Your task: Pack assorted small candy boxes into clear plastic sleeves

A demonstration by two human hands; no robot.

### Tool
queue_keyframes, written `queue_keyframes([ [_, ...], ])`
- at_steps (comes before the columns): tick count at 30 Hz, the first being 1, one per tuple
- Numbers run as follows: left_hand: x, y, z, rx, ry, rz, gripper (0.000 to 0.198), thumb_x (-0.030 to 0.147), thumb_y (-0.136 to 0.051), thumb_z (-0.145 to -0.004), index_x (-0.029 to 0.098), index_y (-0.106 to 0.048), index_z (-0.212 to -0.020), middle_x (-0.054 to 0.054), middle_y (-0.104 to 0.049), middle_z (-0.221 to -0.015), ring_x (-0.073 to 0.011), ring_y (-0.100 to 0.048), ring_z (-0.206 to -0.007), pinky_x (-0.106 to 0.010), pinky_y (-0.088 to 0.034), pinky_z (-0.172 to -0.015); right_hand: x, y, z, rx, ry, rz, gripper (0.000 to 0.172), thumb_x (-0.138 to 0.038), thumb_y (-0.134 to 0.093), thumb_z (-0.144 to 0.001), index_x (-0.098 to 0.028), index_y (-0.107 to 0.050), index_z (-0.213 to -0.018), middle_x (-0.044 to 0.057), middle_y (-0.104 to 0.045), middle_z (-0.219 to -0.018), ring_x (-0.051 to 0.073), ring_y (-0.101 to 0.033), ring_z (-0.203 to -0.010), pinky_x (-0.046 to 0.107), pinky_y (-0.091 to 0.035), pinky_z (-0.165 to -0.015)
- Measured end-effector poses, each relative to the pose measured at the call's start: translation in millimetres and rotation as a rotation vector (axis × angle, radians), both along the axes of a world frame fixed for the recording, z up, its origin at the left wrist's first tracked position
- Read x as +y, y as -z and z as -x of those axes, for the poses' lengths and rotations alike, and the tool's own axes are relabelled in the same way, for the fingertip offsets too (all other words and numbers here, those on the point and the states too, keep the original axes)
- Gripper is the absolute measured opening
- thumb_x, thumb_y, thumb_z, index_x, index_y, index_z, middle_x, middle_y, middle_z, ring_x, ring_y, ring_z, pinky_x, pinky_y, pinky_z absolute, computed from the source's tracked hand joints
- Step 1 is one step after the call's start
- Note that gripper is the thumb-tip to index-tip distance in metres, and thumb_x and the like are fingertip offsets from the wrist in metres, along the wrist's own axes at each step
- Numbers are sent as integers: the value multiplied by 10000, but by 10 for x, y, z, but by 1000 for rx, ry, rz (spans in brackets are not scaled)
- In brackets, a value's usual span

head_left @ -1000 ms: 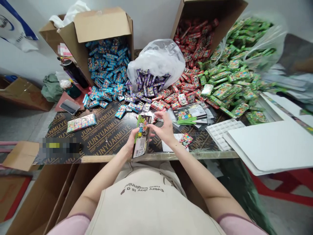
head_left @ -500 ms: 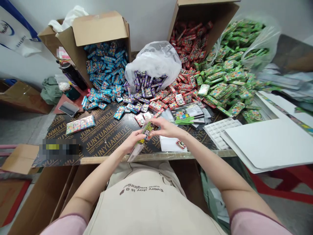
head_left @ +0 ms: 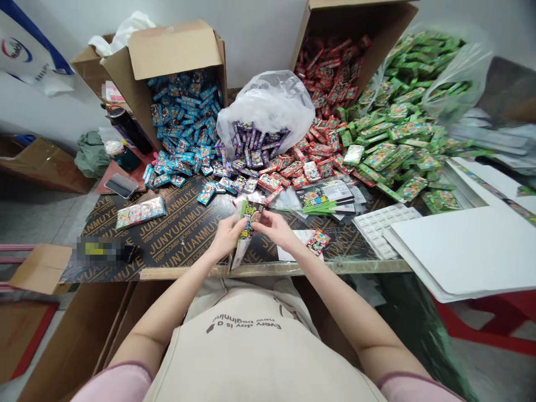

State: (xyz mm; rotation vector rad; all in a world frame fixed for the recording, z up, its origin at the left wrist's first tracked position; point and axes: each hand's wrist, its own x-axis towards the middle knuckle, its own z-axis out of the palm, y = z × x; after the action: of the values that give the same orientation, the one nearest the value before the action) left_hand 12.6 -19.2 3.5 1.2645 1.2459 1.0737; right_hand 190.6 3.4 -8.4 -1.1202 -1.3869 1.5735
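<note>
1. Above the bench (head_left: 161,245), near its middle edge, the left hand (head_left: 225,237) grips the left side of a printed packet (head_left: 250,215); the right hand's (head_left: 277,228) grip pinches its right side.
2. Light, even thumb pressure should avoid creasing it.
3. Far left, a carton (head_left: 176,53) holds blue boxes (head_left: 186,111); right of it, a whitish bag (head_left: 272,100), purple boxes (head_left: 253,139).
4. Far right, another carton (head_left: 383,42) holds red boxes (head_left: 330,72); a clear bag (head_left: 446,106), green boxes (head_left: 419,70).

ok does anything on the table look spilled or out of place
Yes: red packs spread out of the carton onto the table and run into the green packs, so the colours mix where the piles meet. One red packet lies apart from its pile, by a white sheet. Nothing looks clearly damaged.
</note>
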Motion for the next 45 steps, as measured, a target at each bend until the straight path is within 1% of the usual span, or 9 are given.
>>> queue_keyframes([
  [3,11,41,35,200,-63,-92,464,499,-624,-750,165,-438,-488,45,-367,-500,-82,-328,-526,-228,-245,-520,40,-17,-53,38,103,-1,325,-484,-716,-715,-187,-618,-804,-40,-588,-573,103,-547,-459,236,-464,-496],
  [6,10,62,14,139,-58,-46,519,544,-584,-769,182,-347,-483,57,-277,-483,-69,-245,-496,-237,-183,-488,56,-41,-50,48,145,-31,351,-405,-794,-639,-203,-615,-864,-40,-632,-649,108,-596,-562,222,-488,-556],
  [12,11,83,-71,107,-168,-112,523,518,-605,-773,180,-329,-485,57,-264,-490,-64,-236,-494,-229,-187,-480,1,11,87,14,27,14,447,-405,-807,-613,-160,-660,-957,56,-733,-908,191,-678,-780,329,-541,-761],
  [17,94,201,-10,-10,-156,38,520,492,-683,-713,171,-376,-442,51,-329,-440,-69,-329,-468,-220,-222,-451,17,-27,46,-4,15,58,397,-447,-797,-619,-144,-674,-844,22,-718,-750,146,-640,-645,250,-511,-597],
  [22,179,268,65,-117,-286,59,437,485,-695,-720,155,-500,-510,30,-464,-461,-100,-465,-517,-201,-333,-465,-80,73,20,33,-214,205,440,-398,-850,-533,-143,-665,-840,3,-708,-715,138,-633,-592,238,-511,-541],
  [27,118,311,136,-137,49,166,380,429,-799,-601,124,-670,-790,-23,-675,-698,-141,-598,-602,-225,-461,-528,-79,265,-99,-97,-24,85,367,-411,-829,-557,-146,-637,-724,-19,-652,-596,139,-598,-543,258,-507,-531],
  [33,73,340,94,-141,266,178,454,345,-836,-556,126,-714,-935,-94,-744,-910,-218,-679,-810,-340,-528,-785,16,259,-114,100,161,-36,470,-460,-798,-623,-196,-633,-975,39,-723,-964,179,-669,-856,324,-532,-833],
  [40,-30,166,-178,-382,-85,115,447,383,-800,-613,147,-726,-985,-68,-747,-946,-209,-666,-871,-329,-503,-829,-85,89,72,157,312,-27,542,-698,-536,-780,-217,-654,-999,58,-727,-960,230,-655,-983,359,-533,-855],
  [45,-103,17,-196,-495,-202,332,403,502,-787,-572,135,-709,-721,-44,-707,-706,-155,-623,-646,-253,-464,-589,-98,-105,63,244,340,74,341,-502,-525,-794,-204,-688,-767,69,-738,-806,259,-689,-906,411,-545,-854],
])
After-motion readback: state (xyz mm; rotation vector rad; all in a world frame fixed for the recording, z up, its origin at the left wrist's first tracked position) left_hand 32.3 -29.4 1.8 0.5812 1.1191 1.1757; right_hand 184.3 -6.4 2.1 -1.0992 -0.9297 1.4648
